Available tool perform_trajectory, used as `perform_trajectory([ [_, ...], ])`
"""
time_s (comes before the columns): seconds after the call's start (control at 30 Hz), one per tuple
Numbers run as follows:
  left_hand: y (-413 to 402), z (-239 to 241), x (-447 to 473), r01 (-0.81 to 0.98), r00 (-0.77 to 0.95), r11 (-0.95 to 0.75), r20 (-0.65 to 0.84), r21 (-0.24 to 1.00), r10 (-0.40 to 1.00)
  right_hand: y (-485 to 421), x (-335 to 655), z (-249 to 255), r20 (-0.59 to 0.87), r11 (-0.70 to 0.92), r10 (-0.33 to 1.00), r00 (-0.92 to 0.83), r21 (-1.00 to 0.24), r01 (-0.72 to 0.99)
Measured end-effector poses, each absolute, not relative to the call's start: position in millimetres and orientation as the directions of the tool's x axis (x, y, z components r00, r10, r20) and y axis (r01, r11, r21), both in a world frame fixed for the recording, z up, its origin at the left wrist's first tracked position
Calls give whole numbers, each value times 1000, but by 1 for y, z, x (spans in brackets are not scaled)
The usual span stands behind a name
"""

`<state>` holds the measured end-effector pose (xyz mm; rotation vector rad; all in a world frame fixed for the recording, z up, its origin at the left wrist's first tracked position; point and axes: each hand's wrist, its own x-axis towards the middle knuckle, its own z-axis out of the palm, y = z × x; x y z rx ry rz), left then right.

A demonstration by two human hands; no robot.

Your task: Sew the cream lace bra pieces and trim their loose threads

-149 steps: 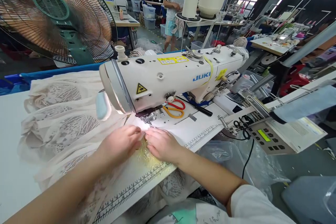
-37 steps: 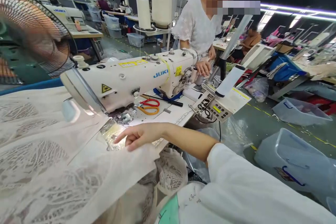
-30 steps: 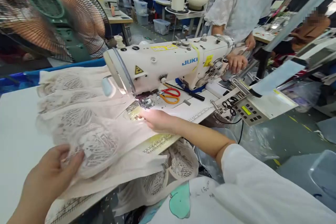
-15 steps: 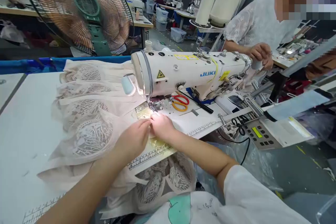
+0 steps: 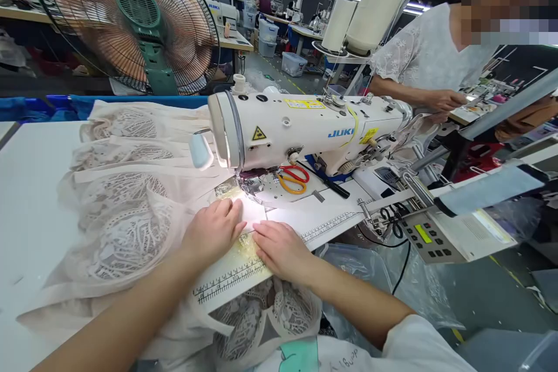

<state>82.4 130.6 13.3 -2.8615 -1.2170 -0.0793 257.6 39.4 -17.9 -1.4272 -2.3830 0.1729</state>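
Observation:
My left hand (image 5: 213, 230) and my right hand (image 5: 280, 249) lie flat, fingers stretched, on pale lace fabric (image 5: 126, 226) just in front of the presser foot (image 5: 251, 185) of a white JUKI sewing machine (image 5: 305, 131). The machine's lamp lights the cloth between my fingertips. A printed ruler strip (image 5: 231, 279) runs along the table edge under my hands. More lace pieces are stacked to the left and hang off the front edge.
Red and orange scissors (image 5: 293, 178) lie under the machine arm. A control panel (image 5: 429, 236) juts out at right. A green fan (image 5: 131, 17) stands behind. Another person (image 5: 425, 61) in white works behind the machine. Thread cones (image 5: 375, 3) tower above.
My hands have slid back from the needle toward me and flattened on the lace. The other person's hand has moved off the machine's right end to the table behind.

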Motion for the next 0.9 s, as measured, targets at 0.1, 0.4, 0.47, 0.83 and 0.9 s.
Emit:
perform_trajectory([
  [0.1,130,14,84,736,677,-673,55,-77,734,36,256,-14,221,532,846,-485,-292,794],
  [0.4,151,9,97,773,634,-631,87,-64,768,46,250,-12,265,540,837,-479,-255,802],
  [0.47,154,9,98,772,635,-633,90,-59,767,47,248,-14,264,522,847,-461,-252,815],
  [0.83,154,6,99,773,632,-634,117,-28,766,49,246,-18,242,491,868,-434,-290,821],
  [0.9,157,6,99,776,628,-630,121,-30,769,50,245,-18,248,485,870,-425,-280,829],
])
